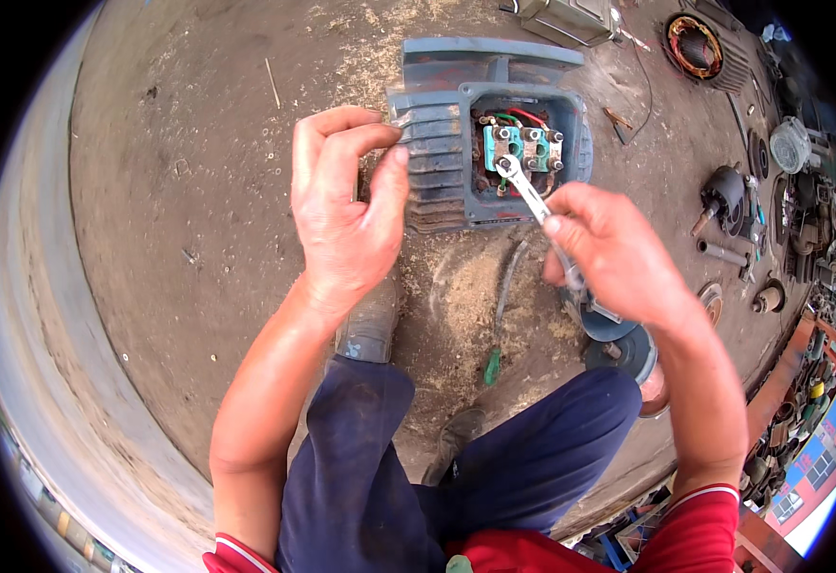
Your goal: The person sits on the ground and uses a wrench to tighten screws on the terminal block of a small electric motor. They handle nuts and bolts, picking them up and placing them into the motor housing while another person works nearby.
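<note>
A grey-blue electric motor with ribbed sides lies on the ground in front of me. Its square terminal box is uncovered. Inside sits a turquoise terminal block with metal links, nuts and red and green wires. My right hand is closed around a silver wrench, whose head rests at a lower left terminal of the block. Beside the motor's left fins hovers my left hand, fingers half bent and thumb apart from them, with nothing visible in it. Whether its fingertips touch the fins I cannot tell.
A green-handled screwdriver lies on the sandy ground between my legs. By my right knee stands a round dark machine part. Farther right are a stator with copper windings, a dark rotor and many scattered metal parts.
</note>
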Action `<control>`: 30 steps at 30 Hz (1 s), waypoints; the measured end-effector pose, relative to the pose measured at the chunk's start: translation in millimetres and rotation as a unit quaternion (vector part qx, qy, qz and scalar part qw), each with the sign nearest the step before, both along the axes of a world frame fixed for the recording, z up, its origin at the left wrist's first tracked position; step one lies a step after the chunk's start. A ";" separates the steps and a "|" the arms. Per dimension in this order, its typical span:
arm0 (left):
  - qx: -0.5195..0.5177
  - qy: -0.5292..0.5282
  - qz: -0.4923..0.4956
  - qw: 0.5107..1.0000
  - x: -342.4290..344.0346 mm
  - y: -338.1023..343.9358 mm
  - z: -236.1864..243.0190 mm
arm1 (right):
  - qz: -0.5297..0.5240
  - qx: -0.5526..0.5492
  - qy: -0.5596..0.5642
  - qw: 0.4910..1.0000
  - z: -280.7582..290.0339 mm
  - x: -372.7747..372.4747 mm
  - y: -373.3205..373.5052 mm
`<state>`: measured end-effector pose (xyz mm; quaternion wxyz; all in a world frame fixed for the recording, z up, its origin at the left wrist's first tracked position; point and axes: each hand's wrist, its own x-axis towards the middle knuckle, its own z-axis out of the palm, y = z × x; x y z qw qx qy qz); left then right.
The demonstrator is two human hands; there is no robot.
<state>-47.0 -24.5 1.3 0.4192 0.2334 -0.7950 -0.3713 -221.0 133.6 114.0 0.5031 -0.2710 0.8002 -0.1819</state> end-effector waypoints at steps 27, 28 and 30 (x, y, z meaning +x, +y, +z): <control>0.051 -0.095 -0.349 0.931 1.7 18.1 74.7 | 0.273 -0.033 0.392 0.878 16.1 -39.5 -24.9; 0.022 -0.109 -0.416 0.902 -0.2 25.5 98.6 | 0.298 -0.035 0.402 0.865 18.0 -41.1 -35.1; -0.021 -0.111 -0.501 0.858 0.6 39.7 130.7 | 0.311 -0.024 0.388 0.867 24.0 -40.5 -51.6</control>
